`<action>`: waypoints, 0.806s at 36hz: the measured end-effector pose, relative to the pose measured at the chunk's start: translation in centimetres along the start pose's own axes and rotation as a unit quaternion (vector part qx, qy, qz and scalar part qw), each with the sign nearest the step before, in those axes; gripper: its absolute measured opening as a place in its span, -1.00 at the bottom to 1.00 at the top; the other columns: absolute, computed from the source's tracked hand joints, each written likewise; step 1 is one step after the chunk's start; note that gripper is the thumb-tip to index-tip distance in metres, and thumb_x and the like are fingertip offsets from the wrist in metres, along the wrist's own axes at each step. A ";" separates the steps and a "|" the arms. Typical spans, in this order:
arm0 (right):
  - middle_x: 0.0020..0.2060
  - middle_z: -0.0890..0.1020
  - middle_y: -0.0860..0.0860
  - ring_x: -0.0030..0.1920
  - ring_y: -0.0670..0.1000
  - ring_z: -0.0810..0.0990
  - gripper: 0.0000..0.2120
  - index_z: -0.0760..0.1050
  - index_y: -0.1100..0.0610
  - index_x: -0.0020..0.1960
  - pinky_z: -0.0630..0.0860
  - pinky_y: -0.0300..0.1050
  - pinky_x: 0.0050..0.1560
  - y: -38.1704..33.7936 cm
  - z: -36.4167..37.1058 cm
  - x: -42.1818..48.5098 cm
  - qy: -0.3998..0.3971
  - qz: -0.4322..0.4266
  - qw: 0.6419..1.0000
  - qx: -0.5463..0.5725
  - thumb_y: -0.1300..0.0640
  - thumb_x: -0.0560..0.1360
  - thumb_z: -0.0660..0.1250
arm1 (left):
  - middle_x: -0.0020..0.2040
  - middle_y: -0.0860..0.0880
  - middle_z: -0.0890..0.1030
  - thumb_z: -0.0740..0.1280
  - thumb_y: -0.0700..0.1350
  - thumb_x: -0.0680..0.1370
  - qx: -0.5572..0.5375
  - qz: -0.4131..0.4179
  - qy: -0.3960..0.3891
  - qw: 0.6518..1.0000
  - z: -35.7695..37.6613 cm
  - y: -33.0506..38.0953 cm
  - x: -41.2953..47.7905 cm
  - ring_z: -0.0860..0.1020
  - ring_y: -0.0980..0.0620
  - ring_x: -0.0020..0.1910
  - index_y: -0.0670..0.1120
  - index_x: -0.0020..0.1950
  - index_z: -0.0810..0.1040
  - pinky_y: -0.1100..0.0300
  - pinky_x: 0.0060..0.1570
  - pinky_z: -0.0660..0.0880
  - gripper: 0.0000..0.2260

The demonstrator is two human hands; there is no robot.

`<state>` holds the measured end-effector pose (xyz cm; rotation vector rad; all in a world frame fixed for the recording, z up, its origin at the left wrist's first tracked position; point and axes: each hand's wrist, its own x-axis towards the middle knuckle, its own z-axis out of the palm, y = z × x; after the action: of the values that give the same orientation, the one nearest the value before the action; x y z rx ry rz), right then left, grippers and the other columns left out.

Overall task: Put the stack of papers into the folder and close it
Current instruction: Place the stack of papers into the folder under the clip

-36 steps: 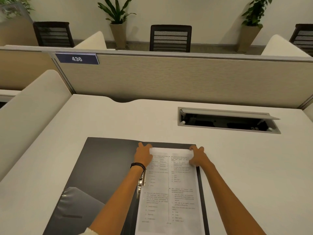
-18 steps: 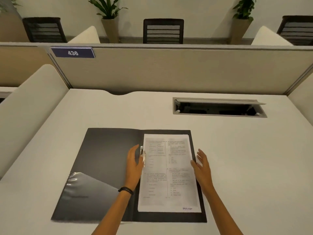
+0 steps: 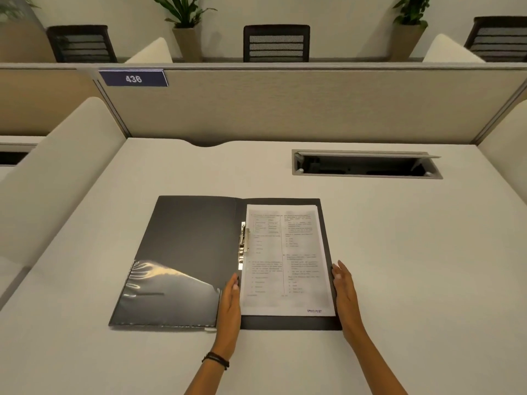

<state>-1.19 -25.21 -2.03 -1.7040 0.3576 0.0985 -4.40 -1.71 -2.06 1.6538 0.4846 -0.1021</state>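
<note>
A dark grey folder lies open flat on the desk. The stack of printed papers rests on its right half, beside the metal clip at the spine. My left hand stands edge-on against the stack's lower left side, fingers straight. My right hand stands edge-on against the lower right side, at the folder's right edge. Neither hand holds anything. The folder's left half carries a shiny clear pocket.
The pale desk has an open cable hatch at the back right. A fabric partition with a "436" label closes the far side. Padded dividers stand left and right. Chairs and plants lie beyond.
Both hands slid from the top of the stack down along its sides toward me. The papers now sit squared on the folder's right half.
</note>
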 end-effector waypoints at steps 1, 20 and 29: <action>0.45 0.24 -0.04 0.41 0.01 0.27 -0.56 0.08 -0.03 0.45 0.24 0.09 0.44 0.0 0.0 -0.2 -0.001 0.002 1.000 0.006 0.00 0.59 0.03 | 0.35 -0.02 0.42 0.01 -0.05 0.63 -0.005 0.002 -0.004 1.000 0.0 0.1 -0.1 0.42 0.02 0.28 0.01 0.41 0.25 -0.05 0.32 0.39 -0.66; 0.43 0.28 -0.03 0.38 -0.05 0.28 -0.59 0.14 0.02 0.44 0.21 -0.16 0.32 -0.4 -0.1 -1.0 0.033 -0.008 0.999 0.019 0.02 0.61 0.01 | 0.43 -0.02 0.31 0.04 -0.02 0.62 0.021 0.017 0.007 1.000 0.1 1.3 0.0 0.32 0.07 0.33 -0.01 0.45 0.17 0.12 0.29 0.31 -0.61; 0.35 0.37 -0.02 0.35 -0.02 0.32 -0.65 0.31 -0.09 0.28 0.29 -0.05 0.34 1.0 -1.9 -1.1 0.036 -0.129 0.981 -0.144 0.10 0.52 0.24 | 0.42 -0.07 0.35 0.19 -0.09 0.59 0.143 0.144 -0.026 0.979 1.3 4.4 3.5 0.38 -0.09 0.34 -0.02 0.36 0.30 -0.12 0.30 0.41 -0.66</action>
<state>-2.75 -27.03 -2.32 -2.0296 0.1778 -0.1071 0.70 -2.32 0.61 1.9808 0.1915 -0.0006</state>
